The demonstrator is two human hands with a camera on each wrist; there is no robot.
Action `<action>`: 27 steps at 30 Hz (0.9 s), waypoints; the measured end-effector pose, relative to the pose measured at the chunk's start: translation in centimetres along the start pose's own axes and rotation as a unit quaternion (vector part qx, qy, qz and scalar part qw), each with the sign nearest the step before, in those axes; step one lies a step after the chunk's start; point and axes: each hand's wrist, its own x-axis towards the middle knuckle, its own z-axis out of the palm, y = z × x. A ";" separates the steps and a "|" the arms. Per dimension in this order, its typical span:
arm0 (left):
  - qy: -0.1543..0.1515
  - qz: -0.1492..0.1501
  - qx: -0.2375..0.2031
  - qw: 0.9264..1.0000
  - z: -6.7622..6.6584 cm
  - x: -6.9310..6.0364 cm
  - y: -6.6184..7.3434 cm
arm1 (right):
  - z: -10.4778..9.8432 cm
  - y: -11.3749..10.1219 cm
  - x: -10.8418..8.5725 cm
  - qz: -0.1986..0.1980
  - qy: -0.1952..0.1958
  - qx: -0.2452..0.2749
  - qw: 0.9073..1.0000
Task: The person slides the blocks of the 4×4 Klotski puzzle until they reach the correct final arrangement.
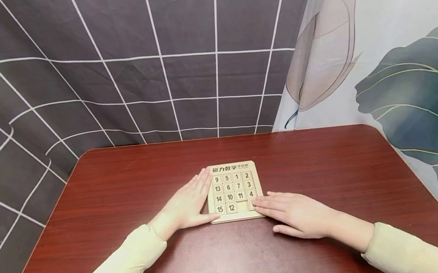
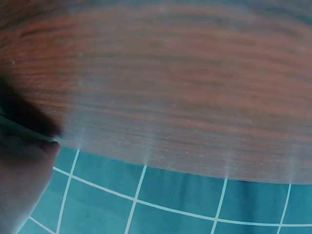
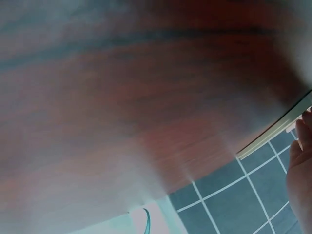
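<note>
A wooden sliding number puzzle (image 1: 239,215) lies flat on the table, its numbered tiles in rows. In the bottom row, a bare slot (image 1: 242,206) separates tile 12 (image 1: 231,208) from the corner tile, whose number is partly covered. My left hand (image 1: 188,204) rests along the puzzle's left edge, fingers extended and thumb over the lower left corner. Straight fingers of my right hand (image 1: 298,214) touch the bottom right tile (image 1: 251,205). Part of the left hand (image 2: 24,180) shows in its wrist view. In the right wrist view, right fingers (image 3: 304,136) meet the puzzle's edge (image 3: 273,132).
The puzzle sits on a reddish-brown wooden table (image 1: 124,183). A dark curtain with white grid lines (image 1: 181,24) hangs behind and to the left. On the right hangs a pale leaf-patterned curtain (image 1: 388,17).
</note>
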 end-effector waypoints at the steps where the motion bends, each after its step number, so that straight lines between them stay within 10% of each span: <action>1: 0.000 0.000 0.000 1.000 0.0 0.0 0.0 | 0.0 0.0 0.1 0.000 0.001 0.000 1.000; 15: -0.004 -0.002 -0.007 1.000 0.0 0.0 0.0 | 1.4 -0.3 3.8 -0.038 -0.018 -0.001 0.999; 27: -0.010 -0.008 -0.006 1.000 0.0 0.0 0.0 | 0.8 -0.4 3.1 -0.015 -0.034 0.002 0.999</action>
